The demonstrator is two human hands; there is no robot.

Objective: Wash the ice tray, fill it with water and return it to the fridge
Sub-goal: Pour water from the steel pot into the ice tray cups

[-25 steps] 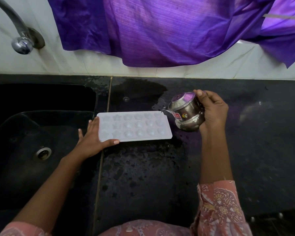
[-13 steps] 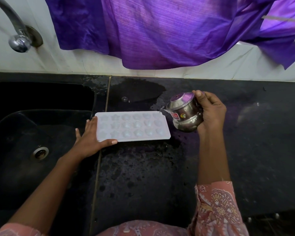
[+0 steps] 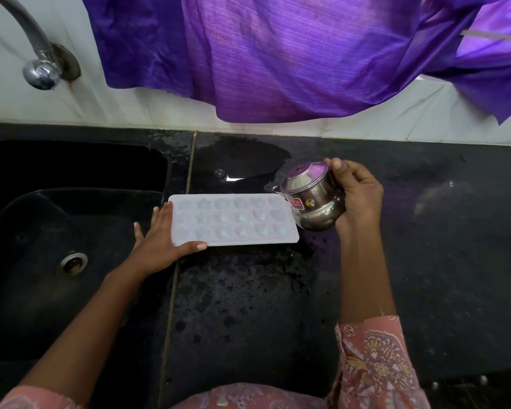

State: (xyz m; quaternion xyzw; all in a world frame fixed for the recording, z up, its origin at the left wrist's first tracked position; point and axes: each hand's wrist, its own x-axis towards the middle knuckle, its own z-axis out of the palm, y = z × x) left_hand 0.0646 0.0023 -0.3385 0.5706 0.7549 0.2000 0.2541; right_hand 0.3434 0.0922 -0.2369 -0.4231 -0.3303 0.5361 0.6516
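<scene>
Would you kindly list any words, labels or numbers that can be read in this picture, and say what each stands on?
On the steel pot, the red sticker: print too small and blurred to read.
Beside it, the round sticker: a yellowish emblem, no legible text.
On the ice tray and the purple cloth: no writing visible.

A: The tray (image 3: 248, 241)?
B: White. The worktop (image 3: 248, 305) is black and speckled.
A: And the cloth (image 3: 278, 54)?
B: Purple. The sleeve (image 3: 378, 364) is pink with a flowery print; the pot (image 3: 316, 193) is silver, with a red sticker (image 3: 296, 204).
</scene>
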